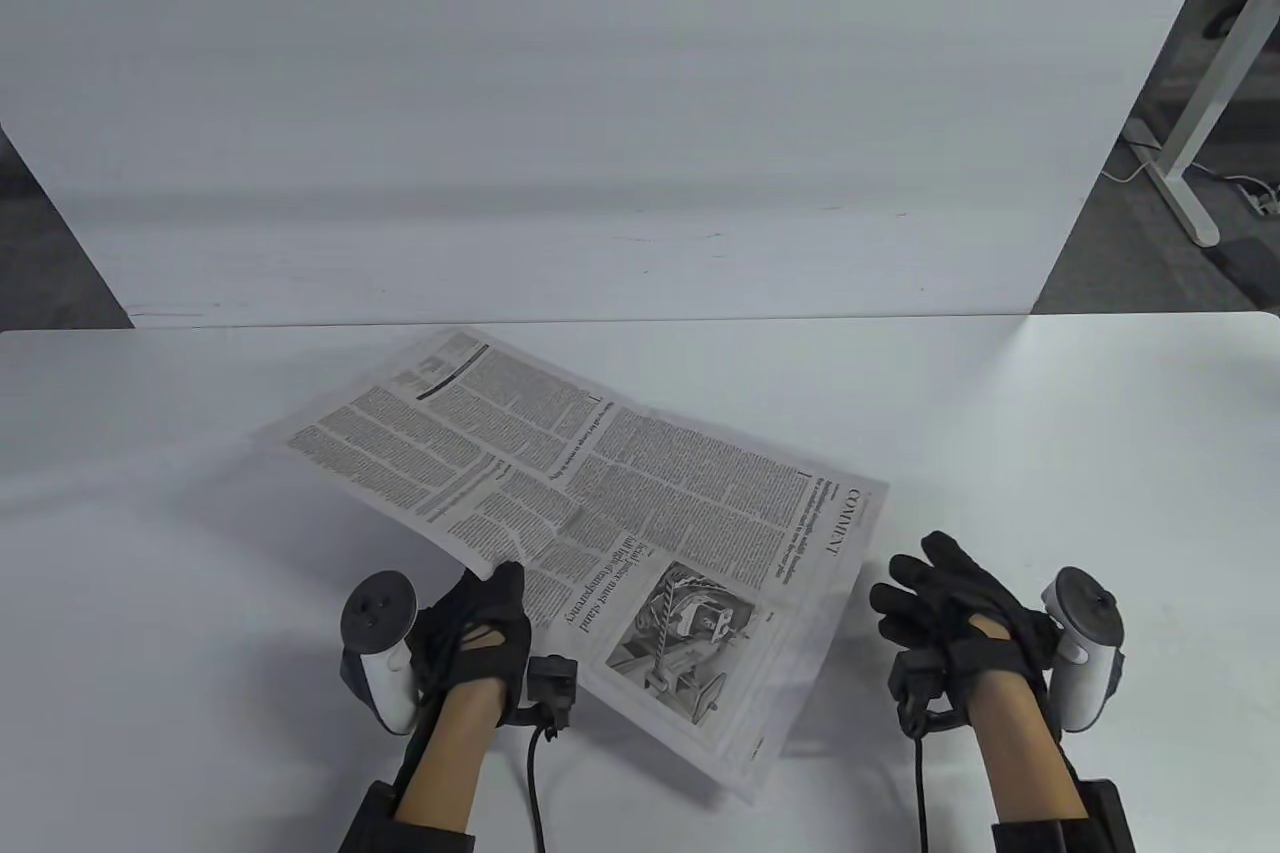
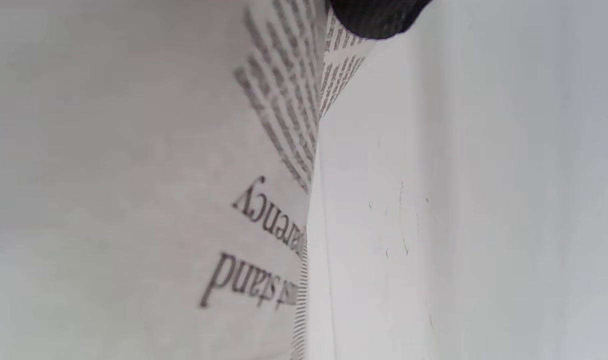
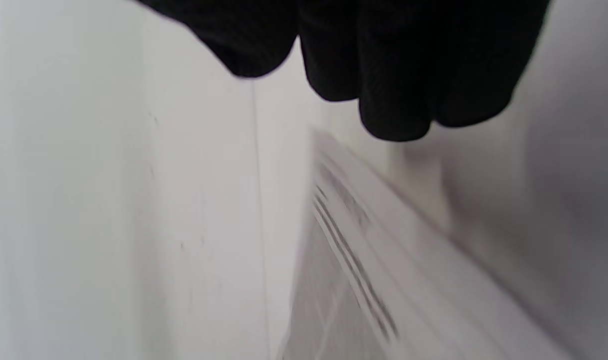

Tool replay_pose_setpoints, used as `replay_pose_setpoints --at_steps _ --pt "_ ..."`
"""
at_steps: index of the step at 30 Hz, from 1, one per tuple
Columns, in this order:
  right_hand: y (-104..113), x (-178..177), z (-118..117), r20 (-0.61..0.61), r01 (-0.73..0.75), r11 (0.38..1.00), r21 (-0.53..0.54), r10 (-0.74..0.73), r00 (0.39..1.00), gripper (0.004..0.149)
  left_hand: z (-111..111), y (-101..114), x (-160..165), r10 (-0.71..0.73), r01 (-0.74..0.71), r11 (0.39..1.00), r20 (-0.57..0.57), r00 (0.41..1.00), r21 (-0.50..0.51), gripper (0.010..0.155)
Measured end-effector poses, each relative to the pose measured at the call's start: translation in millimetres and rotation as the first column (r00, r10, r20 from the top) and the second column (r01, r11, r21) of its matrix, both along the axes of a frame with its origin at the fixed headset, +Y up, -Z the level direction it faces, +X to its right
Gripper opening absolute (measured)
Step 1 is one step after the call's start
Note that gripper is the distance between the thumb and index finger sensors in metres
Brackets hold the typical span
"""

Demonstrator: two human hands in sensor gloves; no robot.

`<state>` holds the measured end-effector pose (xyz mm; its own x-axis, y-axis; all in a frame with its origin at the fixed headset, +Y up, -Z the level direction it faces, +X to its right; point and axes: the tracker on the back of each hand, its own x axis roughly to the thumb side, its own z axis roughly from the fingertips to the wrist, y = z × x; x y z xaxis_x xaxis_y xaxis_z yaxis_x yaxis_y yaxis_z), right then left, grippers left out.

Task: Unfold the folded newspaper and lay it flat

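Note:
A newspaper [image 1: 590,513] with dense text and one photo slants across the white table [image 1: 1050,453], its near edge lifted off the surface. My left hand [image 1: 495,598] pinches that near edge, thumb on top of the page. In the left wrist view the newspaper [image 2: 183,200] fills the left half and a black fingertip [image 2: 374,17] shows at the top. My right hand [image 1: 925,593] hovers to the right of the paper with fingers loosely spread, holding nothing. In the right wrist view the gloved fingers [image 3: 384,60] hang above the blurred newspaper corner [image 3: 384,280].
A white panel [image 1: 600,93] stands upright behind the table's far edge. A desk leg with cables [image 1: 1190,163] stands on the floor at the far right.

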<state>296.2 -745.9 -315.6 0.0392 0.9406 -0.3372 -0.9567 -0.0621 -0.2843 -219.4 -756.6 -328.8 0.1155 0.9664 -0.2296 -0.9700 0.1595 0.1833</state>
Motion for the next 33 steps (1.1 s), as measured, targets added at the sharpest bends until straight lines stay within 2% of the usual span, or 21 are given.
replay_pose_setpoints --at_steps 5,10,14,19,22,26,33 --pt "11.6 8.0 1.9 0.067 -0.142 0.988 0.053 0.138 0.988 0.065 -3.6 0.6 -14.9 -0.017 0.019 0.999 0.026 1.0 -0.043 0.055" --pt "17.9 8.7 -1.7 0.019 -0.258 0.962 0.087 0.257 0.966 0.068 -10.6 0.9 -19.0 -0.038 0.055 0.995 0.194 0.98 -0.08 0.054" --pt "18.1 11.0 -4.8 0.035 -0.419 0.903 0.094 0.417 0.908 0.071 -12.3 6.1 -14.3 -0.085 0.103 0.993 0.27 0.959 -0.056 0.053" --pt "10.7 13.7 -10.8 -0.079 -0.278 0.953 0.117 0.288 0.954 0.074 -16.1 11.6 -4.9 -0.094 0.092 0.996 0.371 0.924 0.024 0.053" --pt "8.9 15.8 -12.7 -0.121 -0.231 0.965 0.126 0.246 0.962 0.076 -17.9 15.1 -0.4 -0.105 0.08 0.994 0.439 0.892 0.076 0.052" --pt "0.5 16.9 -16.4 -0.19 -0.1 0.988 0.117 0.121 0.974 0.079 -18.8 18.2 6.1 -0.047 -0.022 0.991 0.503 0.863 0.129 0.052" --pt "-10.2 11.2 -20.4 -0.352 0.088 0.99 0.106 -0.045 0.935 0.091 -17.5 29.2 17.5 0.002 -0.168 0.964 0.629 0.777 0.204 0.052"
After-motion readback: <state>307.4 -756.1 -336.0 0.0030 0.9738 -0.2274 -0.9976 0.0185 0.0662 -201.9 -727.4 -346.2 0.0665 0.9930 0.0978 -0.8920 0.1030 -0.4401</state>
